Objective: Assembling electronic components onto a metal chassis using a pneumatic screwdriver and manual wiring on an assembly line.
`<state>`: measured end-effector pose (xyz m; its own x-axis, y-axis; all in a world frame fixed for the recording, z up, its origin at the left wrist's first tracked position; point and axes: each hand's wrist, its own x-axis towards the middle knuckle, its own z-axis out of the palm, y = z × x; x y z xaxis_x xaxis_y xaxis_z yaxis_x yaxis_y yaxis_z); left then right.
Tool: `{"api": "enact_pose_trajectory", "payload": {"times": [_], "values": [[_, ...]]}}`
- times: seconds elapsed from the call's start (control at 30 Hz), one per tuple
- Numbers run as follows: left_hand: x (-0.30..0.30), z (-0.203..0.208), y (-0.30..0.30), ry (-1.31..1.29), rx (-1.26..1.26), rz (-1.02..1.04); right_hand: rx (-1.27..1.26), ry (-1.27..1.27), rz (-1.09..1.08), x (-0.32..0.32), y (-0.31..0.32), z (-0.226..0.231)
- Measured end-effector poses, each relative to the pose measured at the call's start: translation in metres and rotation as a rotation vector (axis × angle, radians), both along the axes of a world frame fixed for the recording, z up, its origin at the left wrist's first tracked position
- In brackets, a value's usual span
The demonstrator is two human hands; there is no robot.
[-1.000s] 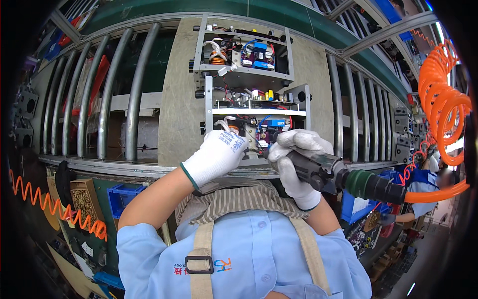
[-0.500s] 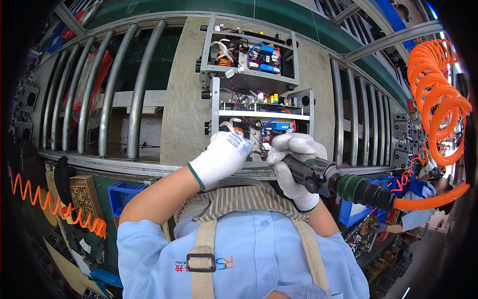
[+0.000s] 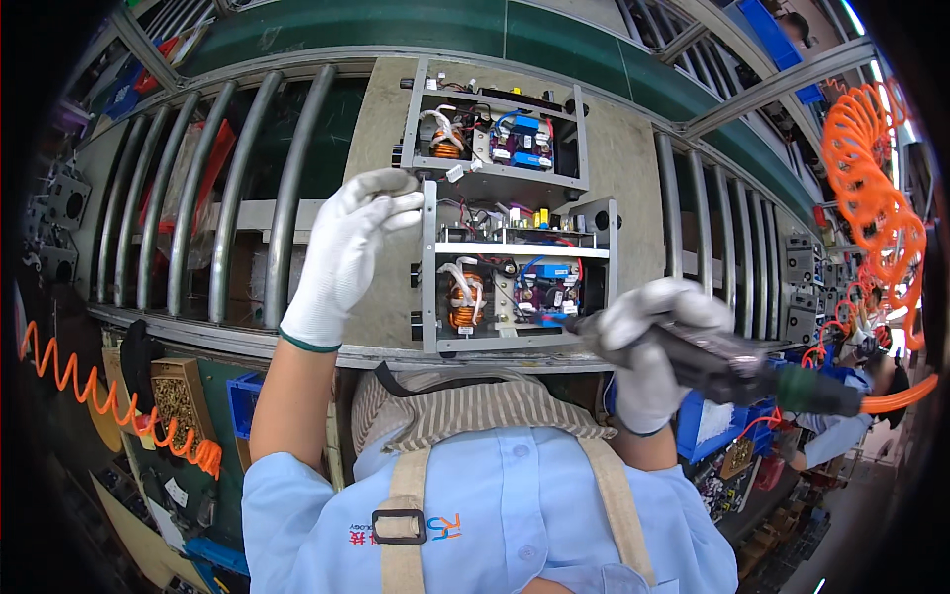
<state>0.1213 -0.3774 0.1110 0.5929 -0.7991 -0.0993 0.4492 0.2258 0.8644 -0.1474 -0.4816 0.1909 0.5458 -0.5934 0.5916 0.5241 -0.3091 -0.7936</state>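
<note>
My right hand (image 3: 658, 342), in a white glove, is wrapped round a black air screwdriver (image 3: 712, 361). The tool lies roughly sideways, its tip pointing left at the right part of the nearer open metal chassis (image 3: 524, 247). I cannot tell whether the tip touches anything there. My gloved left hand (image 3: 356, 243) is at the chassis's far left corner, fingers stretched toward the frame with nothing visible in them; contact is unclear. Inside the chassis are a copper-wound coil (image 3: 464, 299) with white wires, blue components (image 3: 552, 271) and circuit boards.
A second similar chassis (image 3: 495, 176) stands just behind on the same board (image 3: 381, 119). Metal rollers (image 3: 287, 198) flank the board. An orange coiled hose (image 3: 871, 198) hangs at right, another (image 3: 109, 396) at left, near a box of small brass-coloured parts (image 3: 176, 398).
My left hand has left the coil area and moved left and away from me. My right hand has shifted right and slightly nearer with the screwdriver, uncovering the chassis's near side.
</note>
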Motion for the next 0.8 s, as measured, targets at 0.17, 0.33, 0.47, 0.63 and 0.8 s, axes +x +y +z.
{"api": "enact_pose_trajectory", "payload": {"times": [0.17,0.33,0.47,0.63,0.8], "values": [[-0.030,-0.017,-0.004,0.361,0.208,-0.107,0.047,-0.242,-0.051,0.001,-0.057,0.016],[-0.080,-0.006,-0.036,0.268,0.230,-0.293,0.265,-0.353,0.001,0.014,-0.085,0.022],[-0.077,-0.010,-0.050,0.457,0.012,-0.364,0.356,-0.415,0.044,0.032,-0.104,0.019],[-0.074,-0.014,-0.060,0.636,0.039,-0.141,0.375,-0.392,0.044,0.051,-0.119,0.010],[-0.068,-0.021,-0.058,0.704,0.047,-0.184,0.399,-0.367,0.068,0.068,-0.118,0.004]]}}
